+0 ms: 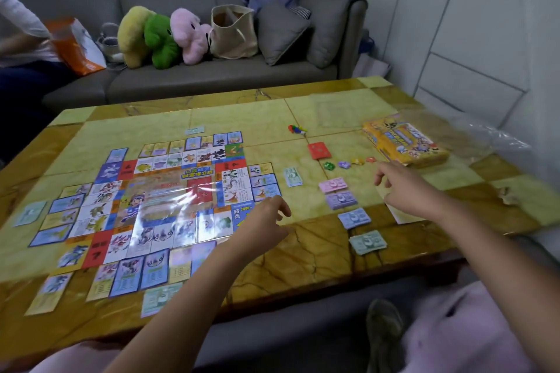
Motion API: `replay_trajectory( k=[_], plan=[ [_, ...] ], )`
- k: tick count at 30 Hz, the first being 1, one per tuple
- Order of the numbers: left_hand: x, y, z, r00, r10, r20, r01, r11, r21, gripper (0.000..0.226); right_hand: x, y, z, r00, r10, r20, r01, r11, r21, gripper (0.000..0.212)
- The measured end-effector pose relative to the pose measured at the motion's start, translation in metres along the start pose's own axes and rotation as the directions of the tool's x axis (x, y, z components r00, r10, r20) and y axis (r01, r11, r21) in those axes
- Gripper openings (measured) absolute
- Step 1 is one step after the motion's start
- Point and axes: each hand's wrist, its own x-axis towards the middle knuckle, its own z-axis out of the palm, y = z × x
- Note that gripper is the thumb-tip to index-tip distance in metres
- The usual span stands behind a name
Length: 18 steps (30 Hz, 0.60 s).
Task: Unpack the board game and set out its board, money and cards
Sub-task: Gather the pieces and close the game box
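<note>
The glossy game board (169, 200) lies flat on the left half of the table, ringed by several picture cards (124, 275). To its right lie stacks of play money: pink (332, 185), purple (341, 200), blue (354, 217) and green (367, 242), plus one green stack (293, 176) by the board. A red card deck (319, 150) and small coloured tokens (344, 164) sit farther back. The yellow game box (406, 141) rests at the right. My left hand (263, 221) hovers over the board's right corner, fingers loosely curled, empty. My right hand (403, 188) hangs above the table near the tokens, empty.
A marble-patterned table (303, 254) has its near edge close to my knees. Clear plastic wrap (472, 133) lies beside the box. Small coloured pieces (297, 129) sit mid-table. A grey sofa (212, 76) behind holds plush toys and a tote bag (233, 32); another person (18, 39) sits at far left.
</note>
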Motion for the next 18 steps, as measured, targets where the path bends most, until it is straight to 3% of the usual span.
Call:
replay_trajectory(
  k=[4,12,15,18],
  plan=[
    [0.013,0.007,0.011,0.998,-0.050,0.039,0.048,0.997,0.062,0.020,0.014,0.000,-0.002,1.000,0.022,0.013,-0.022,0.998,0.065,0.024],
    [0.050,0.005,0.005,0.975,-0.220,0.035,0.215,0.969,0.121,0.022,0.119,-0.045,0.006,0.975,0.210,0.066,-0.220,0.941,0.258,0.054],
    [0.065,0.002,-0.002,0.968,-0.230,0.097,0.211,0.962,0.172,0.026,0.151,-0.061,0.015,0.956,0.275,0.105,-0.293,0.925,0.242,0.053],
    [0.079,-0.002,-0.009,0.960,-0.221,0.171,0.181,0.958,0.222,0.029,0.178,-0.072,0.024,0.944,0.303,0.130,-0.319,0.941,0.118,0.054]
  ],
)
